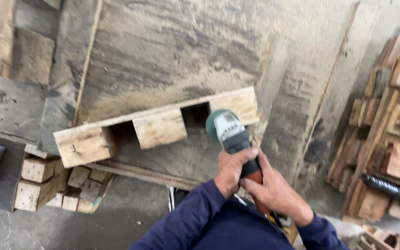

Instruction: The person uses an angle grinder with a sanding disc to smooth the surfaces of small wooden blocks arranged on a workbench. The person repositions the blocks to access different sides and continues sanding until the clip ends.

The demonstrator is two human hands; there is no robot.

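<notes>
On a dusty workbench [172, 51], both hands' grip closed on an angle grinder [231, 134] touching a wood block [158, 126]

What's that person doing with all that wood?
A person in dark blue sleeves grips a handheld grinder with a green guard in both hands, left hand ahead of the right hand. Its head sits against the pale wooden pallet piece with three blocks on a dusty board. Stacked wood scraps lie to the right.

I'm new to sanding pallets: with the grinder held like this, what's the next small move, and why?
Probably ease the angle grinder leftward along the pallet piece. Both hands, left hand and right hand, grip its body, and its green disc sits at the right-hand notch, with the middle block and left block beyond.
</notes>
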